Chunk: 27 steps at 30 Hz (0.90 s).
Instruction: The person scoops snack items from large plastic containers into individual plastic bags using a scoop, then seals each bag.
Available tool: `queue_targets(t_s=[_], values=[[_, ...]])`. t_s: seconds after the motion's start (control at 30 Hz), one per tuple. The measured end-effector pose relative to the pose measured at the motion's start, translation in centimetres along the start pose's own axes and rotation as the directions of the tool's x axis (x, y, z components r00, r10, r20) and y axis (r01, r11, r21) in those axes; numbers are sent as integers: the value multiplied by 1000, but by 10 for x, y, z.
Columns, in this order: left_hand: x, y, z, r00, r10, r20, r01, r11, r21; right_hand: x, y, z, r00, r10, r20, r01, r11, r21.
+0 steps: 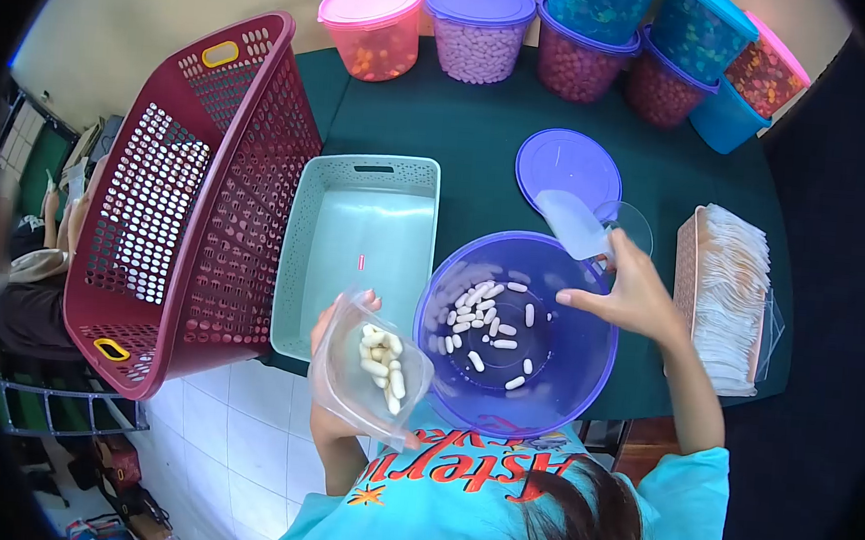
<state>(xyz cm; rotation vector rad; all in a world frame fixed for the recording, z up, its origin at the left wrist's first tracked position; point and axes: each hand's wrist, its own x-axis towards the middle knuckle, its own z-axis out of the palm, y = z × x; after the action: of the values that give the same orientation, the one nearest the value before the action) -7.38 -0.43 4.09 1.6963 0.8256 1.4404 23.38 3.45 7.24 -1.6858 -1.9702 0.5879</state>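
Candy packing going on at a dark green table (481, 143) standing over a white tiled floor (210, 435).

Taking the purple tub (516, 331) at the table's near edge as the marker: it is holding a scatter of white capsule-shaped candies (484, 319) across its bottom. The person's left hand (341, 364), just to the tub's left, is gripping a clear plastic bag (373, 371) already holding some of the same candies. The right hand (631, 294) is resting on the tub's far-right rim, clutching a small clear scoop (578, 225). Just behind the tub a purple lid (568, 164) is lying flat. Left of the tub a grey-green bin (358, 255) is sitting, and beyond that a maroon basket (186, 203) is leaning tilted. Right of the tub, a stack of clear bags (727, 296) is waiting. Far behind, lidded tubs of candy (479, 32) are lining the wall.
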Motion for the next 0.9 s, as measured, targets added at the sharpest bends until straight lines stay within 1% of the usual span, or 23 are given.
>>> queue_targets(t_s=[0.03, 0.07, 0.1, 0.13, 0.17, 0.2, 0.23, 0.27, 0.3, 0.33, 0.37, 0.4, 0.43, 0.47, 0.5, 0.53, 0.6, 0.67, 0.7, 0.77, 0.8, 0.83, 0.9], values=[[0, 1, 0, 999, 36, 12, -36, 999, -29, 0, 1, 4, 1000, -3, 4, 3, 1000, 4], [-2, -2, -4, 999, 32, 9, -31, 999, -22, 0, 1, 7, 992, 123, -10, -122, 989, 82], [-3, -6, -9, 995, 63, 78, -68, 996, 65, 0, 0, 10, 969, 247, -11, -242, 957, 161], [-1, -5, -12, 985, 88, 151, -111, 982, 150, 0, -1, 10, 984, 158, -84, -151, 985, 85], [0, 3, -9, 985, 85, 149, -109, 981, 160, 0, 0, 12, 985, 153, -80, -145, 985, 92], [17, 32, 9, 968, -199, -152, 210, 976, 60, 0, 2, 15, 984, 112, -138, -108, 994, 35], [35, 61, 27, 785, -476, -398, 465, 876, -129, 0, 4, 17, 979, 69, -194, -75, 997, -27], [43, 74, 35, 468, -697, -543, 611, 699, -371, 2, 6, 20, 975, 97, -199, -94, 995, 22], [37, 54, 22, 466, -695, -548, 609, 701, -370, 3, 5, 18, 976, 93, -196, -90, 996, 25], [23, 17, -5, 841, -352, -411, 145, 878, -455, 5, 4, 15, 977, 193, -91, -187, 980, 68], [13, -6, -23, 936, 156, -316, -321, 748, -581, 7, 4, 14, 958, 286, 23, -287, 953, 99], [13, -9, -30, 934, 155, -321, -322, 754, -573, 10, 7, 13, 946, 302, 117, -314, 944, 97], [18, -11, -35, 931, 45, -363, -289, 699, -654, 11, 9, 15, 948, 294, 122, -306, 947, 101], [20, -13, -40, 919, -66, -389, -265, 630, -730, 11, 12, 17, 948, 282, 150, -307, 933, 189], [19, -14, -45, 919, -59, -390, -268, 631, -728, 12, 13, 17, 947, 270, 172, -309, 911, 273], [18, -15, -49, 913, -88, -398, -259, 627, -735, 13, 12, 15, 949, 269, 164, -306, 912, 273], [15, -13, -46, 909, -119, -399, -248, 614, -749, 12, 12, 9, 975, 208, 74, -215, 816, 536], [13, -3, -40, 877, -216, -429, -111, 778, -618, 12, -10, -23, 966, 256, 30, -235, 826, 512], [11, -8, -38, 881, -208, -425, -117, 774, -623, 15, -16, -37, 968, 250, 15, -223, 832, 508], [9, -22, -35, 991, -60, -119, -44, 698, -715, 20, -8, -53, 951, 124, -283, 59, 826, 560], [18, -14, -20, 997, -40, -61, -18, 674, -738, 25, -15, -63, 900, -28, -436, 281, 800, 530], [22, -18, -11, 998, -25, -61, -29, 669, -742, 28, -8, -76, 865, -88, -494, 348, 814, 465], [29, -33, 2, 971, -73, 228, 218, 663, -716, 32, -16, -100, 811, -114, -574, 378, 851, 364]])
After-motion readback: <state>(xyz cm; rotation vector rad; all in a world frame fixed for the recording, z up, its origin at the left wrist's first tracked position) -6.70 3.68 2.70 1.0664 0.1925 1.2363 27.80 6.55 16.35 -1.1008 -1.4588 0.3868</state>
